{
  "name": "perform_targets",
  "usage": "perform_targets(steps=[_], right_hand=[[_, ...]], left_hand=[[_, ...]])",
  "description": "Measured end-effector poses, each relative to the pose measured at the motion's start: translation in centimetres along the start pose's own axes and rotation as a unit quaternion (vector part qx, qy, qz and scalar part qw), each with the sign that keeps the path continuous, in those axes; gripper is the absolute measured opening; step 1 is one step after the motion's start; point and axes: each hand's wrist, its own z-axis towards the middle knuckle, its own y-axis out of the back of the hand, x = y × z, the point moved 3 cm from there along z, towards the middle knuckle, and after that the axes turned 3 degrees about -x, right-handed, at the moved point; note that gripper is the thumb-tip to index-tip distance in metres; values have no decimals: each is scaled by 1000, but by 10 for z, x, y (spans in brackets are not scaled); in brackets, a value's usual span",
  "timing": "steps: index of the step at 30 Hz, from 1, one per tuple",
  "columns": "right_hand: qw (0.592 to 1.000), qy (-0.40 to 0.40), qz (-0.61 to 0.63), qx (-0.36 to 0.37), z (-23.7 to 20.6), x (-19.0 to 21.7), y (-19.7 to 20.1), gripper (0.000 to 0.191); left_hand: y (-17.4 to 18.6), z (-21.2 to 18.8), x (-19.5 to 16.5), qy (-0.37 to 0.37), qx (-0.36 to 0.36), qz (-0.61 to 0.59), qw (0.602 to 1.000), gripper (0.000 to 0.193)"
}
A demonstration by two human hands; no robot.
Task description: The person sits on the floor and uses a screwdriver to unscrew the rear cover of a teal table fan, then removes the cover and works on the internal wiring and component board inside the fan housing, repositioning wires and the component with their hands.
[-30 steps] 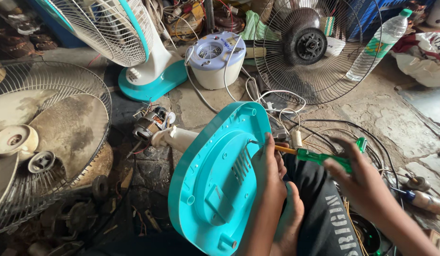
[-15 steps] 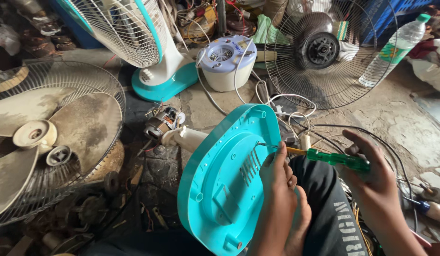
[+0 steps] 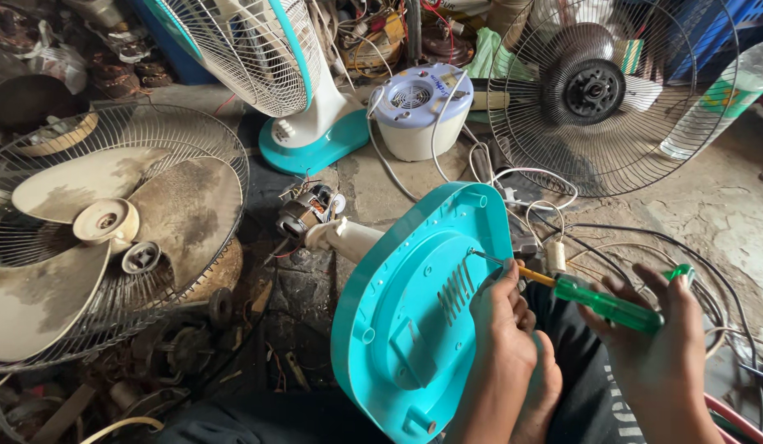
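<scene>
Fan base [image 3: 414, 329] propped on edge across the lap, underside facing up, so its vents and screw points are reachable. Left hand [image 3: 504, 329] braces the rim, fingers curled over the edge to keep it from tipping. Right hand [image 3: 661, 353] has fingers clamped on a green screwdriver [image 3: 603, 304]; the shaft runs across to the base's upper edge, tip touching near the slots. Motor [image 3: 307, 210] lies on the floor behind.
</scene>
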Motion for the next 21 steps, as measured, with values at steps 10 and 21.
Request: perform_targets(steps=[10, 21], right_hand=[[854, 168, -469, 150, -8, 41, -5, 42], [971, 190, -103, 97, -39, 26, -28, 48]], left_hand=[[-7, 2, 2, 15, 38, -73, 997, 20], [-6, 15, 2, 14, -5, -43, 999, 39]])
